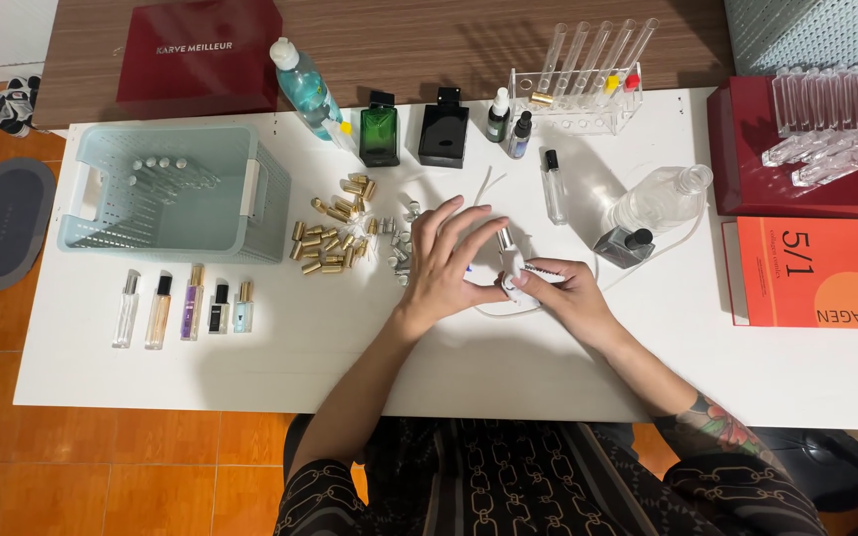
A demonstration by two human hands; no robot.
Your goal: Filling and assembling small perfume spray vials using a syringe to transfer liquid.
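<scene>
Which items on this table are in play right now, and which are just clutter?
In play: left hand and right hand meet on a small spray vial and a white syringe.

Lying about: basket, gold caps, green bottle, black bottle, tube rack, five small bottles, orange box.

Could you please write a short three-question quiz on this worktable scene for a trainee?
1. True or false: the pale basket stands left of the gold caps.
2. How many small bottles lie in the row in front of the basket?
3. Which bottle stands directly left of the black bottle: A green, B red, C orange?

Key: 1 true. 2 five. 3 A, the green bottle.
</scene>
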